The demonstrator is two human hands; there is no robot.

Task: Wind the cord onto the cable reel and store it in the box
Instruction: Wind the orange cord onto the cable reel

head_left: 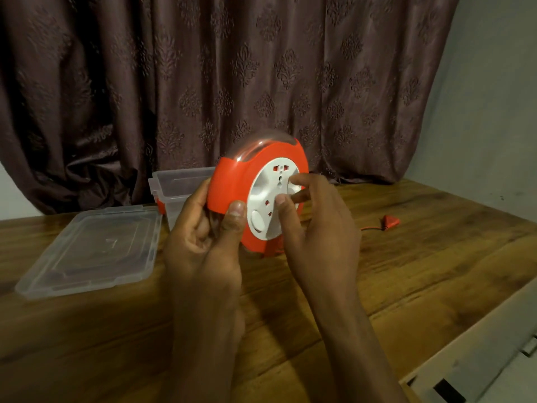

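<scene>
A round orange cable reel (232,184) with a white socket face stands upright just above the wooden table (421,257). My left hand (203,237) grips its left rim, thumb on the front edge. My right hand (316,225) pinches the white winding handle at the centre of the reel's face. An orange cord (370,228) runs right along the table to an orange plug (389,221). Behind the reel stands a clear plastic box (177,184), partly hidden by it. The box's clear lid (90,251) lies flat to the left.
A dark patterned curtain (232,82) hangs behind the table. A pale wall stands on the right, and a white surface (479,359) lies past the table's right edge.
</scene>
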